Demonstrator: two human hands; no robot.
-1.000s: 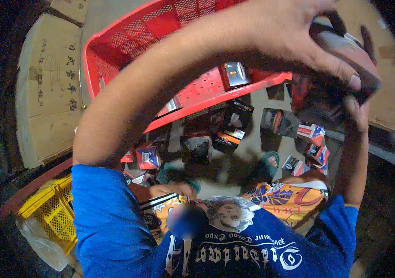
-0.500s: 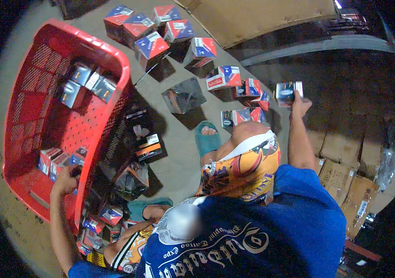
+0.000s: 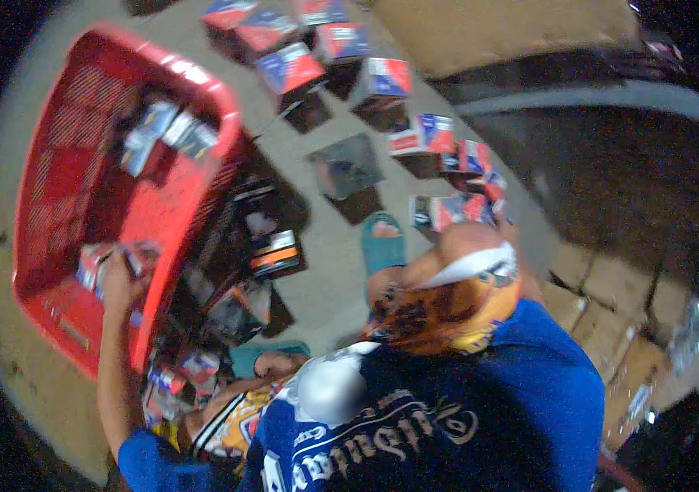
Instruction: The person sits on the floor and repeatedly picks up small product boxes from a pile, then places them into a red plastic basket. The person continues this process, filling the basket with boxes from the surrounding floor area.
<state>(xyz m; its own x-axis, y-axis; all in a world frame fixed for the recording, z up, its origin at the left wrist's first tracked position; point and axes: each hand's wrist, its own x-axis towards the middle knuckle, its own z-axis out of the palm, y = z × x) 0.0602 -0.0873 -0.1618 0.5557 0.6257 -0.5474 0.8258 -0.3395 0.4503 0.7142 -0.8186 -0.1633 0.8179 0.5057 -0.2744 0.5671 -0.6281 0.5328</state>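
Note:
My left hand (image 3: 120, 279) reaches into the red plastic basket (image 3: 23, 238) on the left. It is on a group of small red, white and blue boxes (image 3: 89, 266), and its fingers are smeared by motion. Farther back in the basket lie several dark and white boxes (image 3: 146, 138). My right forearm (image 3: 530, 283) shows beside my raised knee. The right hand is mostly hidden behind that knee, close to a row of small boxes (image 3: 448, 211) on the floor, so what it holds cannot be seen.
Several larger red, white and blue boxes (image 3: 290, 70) stand on the floor ahead. A dark plastic-wrapped box (image 3: 346, 166) is in the middle. An orange-and-black box (image 3: 275, 252) lies beside the basket. Brown cartons (image 3: 612, 262) are stacked at right.
My right hand has drawn back toward my knee, and the box it held is out of sight. My left hand has moved farther onto the boxes in the basket. The view has shifted and blurred.

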